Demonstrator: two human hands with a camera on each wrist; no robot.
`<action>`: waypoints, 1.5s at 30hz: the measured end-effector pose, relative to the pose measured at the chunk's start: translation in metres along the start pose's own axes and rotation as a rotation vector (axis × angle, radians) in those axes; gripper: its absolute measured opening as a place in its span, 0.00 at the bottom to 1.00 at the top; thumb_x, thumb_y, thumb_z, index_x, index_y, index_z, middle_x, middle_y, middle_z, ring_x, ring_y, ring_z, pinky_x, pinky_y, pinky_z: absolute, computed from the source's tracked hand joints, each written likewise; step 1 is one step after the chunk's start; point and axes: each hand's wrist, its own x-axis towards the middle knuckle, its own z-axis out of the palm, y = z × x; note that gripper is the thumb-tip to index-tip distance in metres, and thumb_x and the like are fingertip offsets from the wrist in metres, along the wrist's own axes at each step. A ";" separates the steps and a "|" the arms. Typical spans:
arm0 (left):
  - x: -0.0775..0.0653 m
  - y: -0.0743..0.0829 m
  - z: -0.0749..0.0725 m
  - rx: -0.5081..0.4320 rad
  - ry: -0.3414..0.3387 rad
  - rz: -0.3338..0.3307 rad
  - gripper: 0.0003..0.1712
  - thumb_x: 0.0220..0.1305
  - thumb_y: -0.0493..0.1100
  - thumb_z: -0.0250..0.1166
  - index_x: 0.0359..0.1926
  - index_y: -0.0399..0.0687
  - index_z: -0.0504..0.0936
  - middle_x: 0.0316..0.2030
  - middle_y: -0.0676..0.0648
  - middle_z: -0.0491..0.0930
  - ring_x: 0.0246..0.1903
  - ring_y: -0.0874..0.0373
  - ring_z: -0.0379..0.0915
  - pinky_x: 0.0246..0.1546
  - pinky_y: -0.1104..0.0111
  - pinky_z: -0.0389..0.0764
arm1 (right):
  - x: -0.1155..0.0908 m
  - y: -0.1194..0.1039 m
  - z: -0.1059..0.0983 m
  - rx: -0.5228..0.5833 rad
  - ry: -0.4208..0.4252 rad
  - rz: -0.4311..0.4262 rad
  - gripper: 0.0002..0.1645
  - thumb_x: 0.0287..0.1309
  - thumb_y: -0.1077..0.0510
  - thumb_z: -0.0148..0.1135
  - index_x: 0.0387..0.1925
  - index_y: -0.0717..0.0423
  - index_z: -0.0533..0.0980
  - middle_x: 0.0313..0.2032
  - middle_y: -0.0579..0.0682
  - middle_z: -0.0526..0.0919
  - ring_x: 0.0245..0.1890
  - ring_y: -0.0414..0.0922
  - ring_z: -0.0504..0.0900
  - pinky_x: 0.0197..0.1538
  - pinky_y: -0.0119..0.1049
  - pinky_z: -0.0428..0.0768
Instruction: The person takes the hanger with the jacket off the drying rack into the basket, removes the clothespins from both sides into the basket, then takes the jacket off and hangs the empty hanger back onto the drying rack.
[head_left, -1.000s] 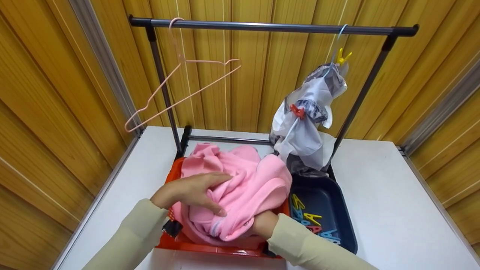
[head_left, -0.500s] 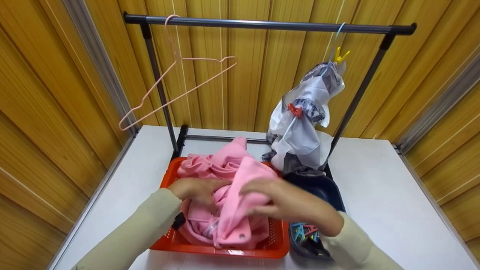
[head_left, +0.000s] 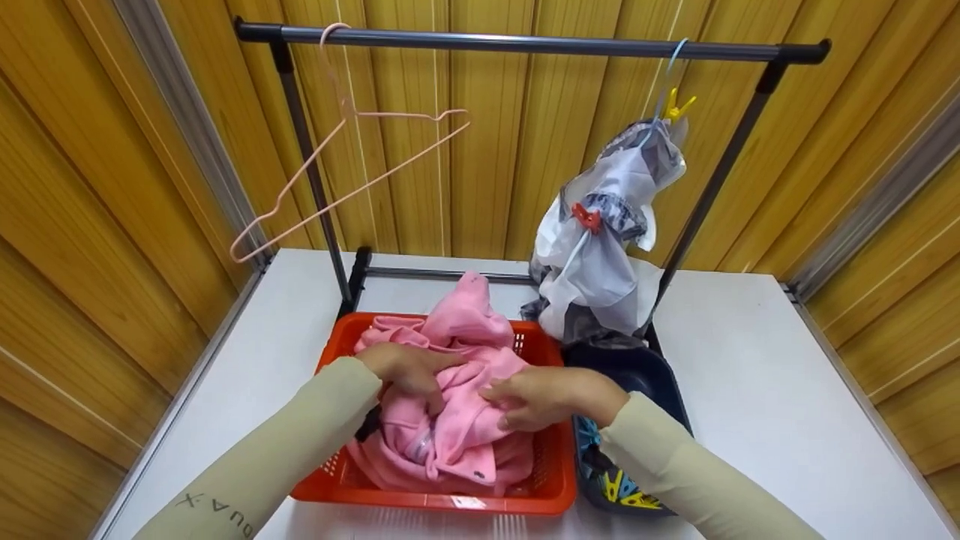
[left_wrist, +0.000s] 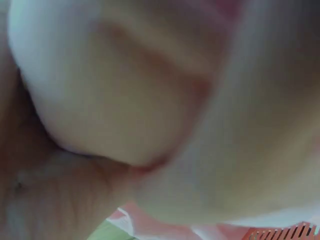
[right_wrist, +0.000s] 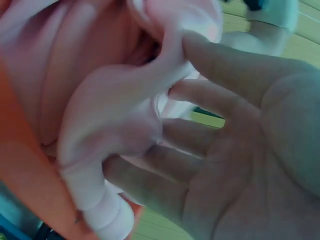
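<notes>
A crumpled pink garment (head_left: 469, 442) of soft cloth lies in the red plastic basket (head_left: 420, 501), one end rising at the back and a small dark round spot near its front corner. From the left side my left hand (head_left: 409, 375) grips the cloth, its fingertips partly sunk in the folds. My right hand (head_left: 544, 394) pinches a raised fold between thumb and fingers from the right; the right wrist view shows that fold at the thumb (right_wrist: 215, 57). The left wrist view is mostly blurred skin, with the basket's slotted edge (left_wrist: 285, 232) at the bottom.
Behind the basket stands a dark clothes rack (head_left: 480, 39) with a pink hanger (head_left: 352, 191) at left. A grey-and-white garment (head_left: 607, 232) with a red clothespin (head_left: 586, 217) hangs at right. A navy tray (head_left: 637, 375) of clothespins (head_left: 626, 491) sits beside the basket.
My right hand came out from under the cloth at the front, swung up, and took hold of its right side. The cloth sank lower and more basket rim shows. The left hand stayed on the cloth.
</notes>
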 end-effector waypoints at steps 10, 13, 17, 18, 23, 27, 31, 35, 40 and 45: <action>-0.036 0.060 0.042 0.559 0.175 0.001 0.56 0.55 0.73 0.58 0.76 0.50 0.50 0.75 0.44 0.53 0.72 0.41 0.51 0.63 0.38 0.62 | 0.020 -0.004 0.004 0.004 -0.049 0.094 0.13 0.64 0.53 0.58 0.26 0.53 0.73 0.14 0.44 0.66 0.14 0.39 0.67 0.20 0.28 0.67; -0.036 0.066 0.056 0.689 0.181 -0.080 0.70 0.40 0.83 0.60 0.77 0.52 0.45 0.77 0.45 0.43 0.74 0.36 0.41 0.56 0.27 0.57 | 0.022 -0.005 0.004 -0.004 -0.049 0.093 0.10 0.64 0.52 0.58 0.30 0.52 0.75 0.14 0.45 0.67 0.14 0.40 0.68 0.21 0.29 0.70; -0.032 0.053 0.058 0.722 0.180 -0.124 0.71 0.37 0.80 0.65 0.77 0.58 0.45 0.77 0.45 0.43 0.73 0.32 0.43 0.49 0.23 0.58 | 0.022 -0.008 0.002 -0.061 -0.053 0.061 0.15 0.64 0.48 0.58 0.44 0.53 0.76 0.22 0.45 0.71 0.23 0.40 0.73 0.33 0.30 0.75; -0.031 0.049 0.057 0.701 0.175 -0.128 0.71 0.36 0.79 0.67 0.77 0.60 0.44 0.77 0.44 0.43 0.72 0.32 0.44 0.48 0.24 0.59 | 0.022 -0.008 -0.001 -0.074 -0.038 0.042 0.15 0.64 0.48 0.58 0.45 0.54 0.77 0.24 0.45 0.72 0.26 0.40 0.73 0.36 0.30 0.76; -0.022 0.039 0.054 0.646 0.125 -0.128 0.71 0.37 0.73 0.73 0.76 0.68 0.39 0.76 0.42 0.45 0.70 0.31 0.51 0.42 0.27 0.67 | 0.024 -0.001 -0.025 0.066 0.197 0.045 0.17 0.65 0.52 0.56 0.50 0.56 0.79 0.44 0.51 0.84 0.43 0.46 0.82 0.50 0.40 0.79; -0.013 0.040 0.051 0.634 0.059 -0.145 0.71 0.39 0.68 0.74 0.76 0.71 0.36 0.77 0.43 0.43 0.67 0.33 0.59 0.32 0.44 0.82 | 0.038 0.003 -0.041 0.168 0.450 0.161 0.31 0.64 0.47 0.59 0.65 0.55 0.69 0.69 0.58 0.66 0.62 0.56 0.74 0.65 0.50 0.70; -0.009 0.038 0.047 0.620 0.018 -0.172 0.70 0.41 0.64 0.76 0.75 0.73 0.35 0.77 0.44 0.43 0.66 0.35 0.61 0.28 0.55 0.84 | 0.062 0.008 -0.044 0.276 0.501 0.288 0.47 0.62 0.44 0.61 0.75 0.47 0.49 0.76 0.61 0.36 0.68 0.62 0.64 0.69 0.54 0.64; -0.005 0.039 0.047 0.662 0.017 -0.147 0.71 0.42 0.63 0.76 0.76 0.68 0.35 0.76 0.42 0.43 0.63 0.36 0.65 0.40 0.53 0.83 | 0.080 0.016 -0.041 0.352 0.528 0.274 0.54 0.61 0.50 0.63 0.77 0.50 0.40 0.74 0.66 0.49 0.68 0.59 0.65 0.70 0.49 0.63; 0.001 0.042 0.046 0.773 0.004 -0.076 0.71 0.42 0.66 0.74 0.77 0.61 0.35 0.77 0.46 0.41 0.65 0.46 0.62 0.53 0.58 0.79 | 0.078 0.012 -0.037 0.269 0.482 0.132 0.37 0.59 0.56 0.63 0.67 0.59 0.62 0.47 0.61 0.81 0.47 0.52 0.79 0.55 0.46 0.76; 0.006 0.044 0.042 0.714 -0.032 -0.104 0.70 0.41 0.66 0.74 0.76 0.68 0.36 0.75 0.45 0.49 0.63 0.44 0.64 0.56 0.49 0.75 | 0.059 0.004 -0.024 0.017 0.312 0.048 0.06 0.64 0.59 0.57 0.39 0.57 0.78 0.29 0.53 0.79 0.33 0.49 0.77 0.43 0.44 0.77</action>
